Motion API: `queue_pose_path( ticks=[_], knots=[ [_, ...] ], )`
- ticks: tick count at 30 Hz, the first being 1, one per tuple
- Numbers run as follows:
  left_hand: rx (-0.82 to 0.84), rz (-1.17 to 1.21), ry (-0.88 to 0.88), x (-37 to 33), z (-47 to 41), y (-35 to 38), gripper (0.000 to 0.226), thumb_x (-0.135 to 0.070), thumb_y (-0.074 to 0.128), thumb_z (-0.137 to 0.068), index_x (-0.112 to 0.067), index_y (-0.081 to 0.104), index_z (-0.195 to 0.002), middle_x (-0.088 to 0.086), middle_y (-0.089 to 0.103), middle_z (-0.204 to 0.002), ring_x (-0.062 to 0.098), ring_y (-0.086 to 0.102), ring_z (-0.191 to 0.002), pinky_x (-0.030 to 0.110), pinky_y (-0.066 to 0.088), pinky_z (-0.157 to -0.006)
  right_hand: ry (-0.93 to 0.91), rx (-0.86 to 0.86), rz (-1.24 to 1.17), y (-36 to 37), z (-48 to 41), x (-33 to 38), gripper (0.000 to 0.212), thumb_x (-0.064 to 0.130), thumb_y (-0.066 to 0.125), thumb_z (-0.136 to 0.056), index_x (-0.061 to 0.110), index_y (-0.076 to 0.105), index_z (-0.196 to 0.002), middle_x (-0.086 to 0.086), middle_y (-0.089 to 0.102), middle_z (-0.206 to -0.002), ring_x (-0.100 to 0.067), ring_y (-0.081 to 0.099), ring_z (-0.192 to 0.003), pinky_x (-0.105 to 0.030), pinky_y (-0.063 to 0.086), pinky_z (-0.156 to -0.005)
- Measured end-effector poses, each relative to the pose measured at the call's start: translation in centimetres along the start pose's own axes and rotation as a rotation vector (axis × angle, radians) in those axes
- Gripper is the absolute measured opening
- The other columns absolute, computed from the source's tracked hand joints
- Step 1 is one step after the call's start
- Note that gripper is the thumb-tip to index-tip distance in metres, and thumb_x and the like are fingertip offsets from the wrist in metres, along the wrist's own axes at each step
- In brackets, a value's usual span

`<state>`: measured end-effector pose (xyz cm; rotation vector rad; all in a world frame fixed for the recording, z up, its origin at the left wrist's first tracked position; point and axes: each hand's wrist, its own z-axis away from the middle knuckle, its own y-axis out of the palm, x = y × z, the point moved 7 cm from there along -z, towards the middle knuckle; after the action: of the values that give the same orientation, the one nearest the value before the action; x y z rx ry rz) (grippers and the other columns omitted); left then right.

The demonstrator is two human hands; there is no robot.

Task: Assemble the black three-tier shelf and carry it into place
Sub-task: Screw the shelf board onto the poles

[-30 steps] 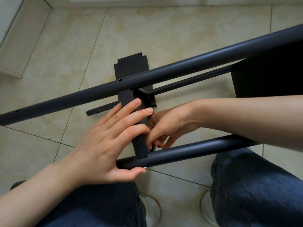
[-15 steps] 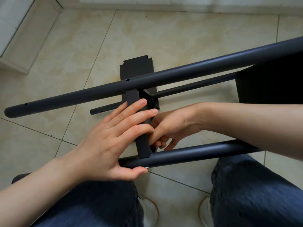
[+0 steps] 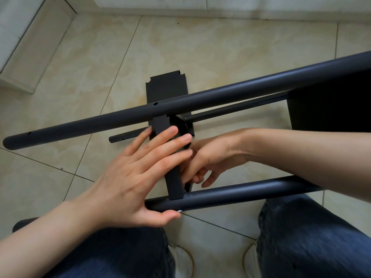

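1. Tiled floor [image 3: 200,47]: beige and glossy, it carries the work. No brand, label or writing is legible anywhere.
2. Shelf frame: it lies on its side in front of the person's knees. The upper pole [image 3: 220,93] and lower pole [image 3: 241,192] run left to right. A thinner far pole [image 3: 241,107] shows between them. A fitted panel [image 3: 331,109] closes the right end.
3. Jeans [image 3: 311,237] and pale shoes [image 3: 186,257]: these are the person's legs, seen below the frame.
4. Middle panel [image 3: 166,87]: it stands on edge between the two near poles, with its rim meeting both.
5. Left hand [image 3: 136,177]: the fingers [image 3: 160,143] are straight and slightly spread, laid across the panel's rim. The thumb presses along the near side of the lower pole.
6. Right hand [image 3: 210,157]: it reaches in behind the panel. The fingers [image 3: 208,180] are curled and their tips are hidden, so it cannot be told whether they pinch a fastener.
7. Pole hole [image 3: 155,103]: it is open, directly above the panel's far end.
8. Screw head [image 3: 180,211]: small and silvery, it sits at the lower pole just beside the left thumb tip.
9. Change over the last second: both hands keep their stations. Only the right fingers shift slightly behind the panel, and the view drifts. The near joint is probably still being fastened. The upper joint, the remaining tier and the carrying are yet to come.
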<state>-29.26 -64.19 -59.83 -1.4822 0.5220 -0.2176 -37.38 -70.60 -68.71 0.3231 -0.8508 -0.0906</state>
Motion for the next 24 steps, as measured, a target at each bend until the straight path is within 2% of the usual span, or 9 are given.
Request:
queue_pose_path(
  ticks=[4,9,11,16,21,24],
  knots=[
    [-0.013,-0.047,-0.035,0.29,0.06,-0.03,0.103,-0.074,0.052,-0.085,-0.007,0.023,-0.157,0.008,0.019,-0.167,0.027,0.012,-0.157,0.05,0.008,-0.126,0.0,-0.008,0.047,-0.21,0.18,0.16,0.008,0.019,0.067,-0.091,0.015,0.07,-0.086,0.004,0.05,-0.065,-0.009,0.046,-0.066,-0.03,0.039,-0.077],
    [-0.003,-0.057,-0.04,0.38,0.12,0.19,0.106,-0.077,0.05,-0.085,-0.005,0.021,-0.158,0.009,0.015,-0.169,0.029,0.011,-0.157,0.05,0.008,-0.126,-0.009,-0.024,0.057,0.11,-0.5,0.09,0.019,0.021,0.063,-0.093,0.018,0.066,-0.075,0.004,0.053,-0.066,-0.009,0.048,-0.064,-0.03,0.04,-0.075],
    [-0.004,-0.049,-0.037,0.42,0.07,0.19,0.106,-0.076,0.051,-0.085,-0.005,0.021,-0.158,0.009,0.017,-0.169,0.029,0.011,-0.157,0.049,0.009,-0.127,-0.011,-0.002,0.033,0.04,-0.26,0.18,0.019,0.022,0.064,-0.093,0.02,0.068,-0.075,0.004,0.054,-0.067,-0.009,0.049,-0.066,-0.031,0.04,-0.076],
    [-0.005,-0.039,-0.04,0.68,-0.11,0.02,0.106,-0.076,0.053,-0.084,-0.006,0.021,-0.158,0.01,0.019,-0.168,0.029,0.013,-0.156,0.051,0.012,-0.126,0.005,-0.017,0.069,-0.77,0.15,0.28,0.007,0.023,0.069,-0.089,0.018,0.074,-0.088,0.004,0.054,-0.067,-0.009,0.048,-0.068,-0.029,0.039,-0.076],
    [-0.014,-0.031,-0.033,0.51,-0.03,0.07,0.107,-0.074,0.058,-0.081,-0.007,0.023,-0.157,0.007,0.021,-0.167,0.028,0.014,-0.156,0.051,0.012,-0.126,-0.037,-0.029,0.045,-0.3,-0.63,0.28,0.012,0.017,0.066,-0.089,0.015,0.06,-0.079,0.003,0.048,-0.068,-0.009,0.042,-0.064,-0.027,0.035,-0.067],
    [-0.014,-0.037,-0.031,0.58,-0.05,0.03,0.107,-0.074,0.059,-0.08,-0.008,0.024,-0.157,0.007,0.021,-0.167,0.028,0.014,-0.156,0.052,0.012,-0.126,-0.024,0.0,0.049,-0.61,-0.04,0.2,0.008,0.018,0.068,-0.089,0.015,0.07,-0.082,0.004,0.047,-0.067,-0.01,0.04,-0.064,-0.027,0.032,-0.066]
  ],
)
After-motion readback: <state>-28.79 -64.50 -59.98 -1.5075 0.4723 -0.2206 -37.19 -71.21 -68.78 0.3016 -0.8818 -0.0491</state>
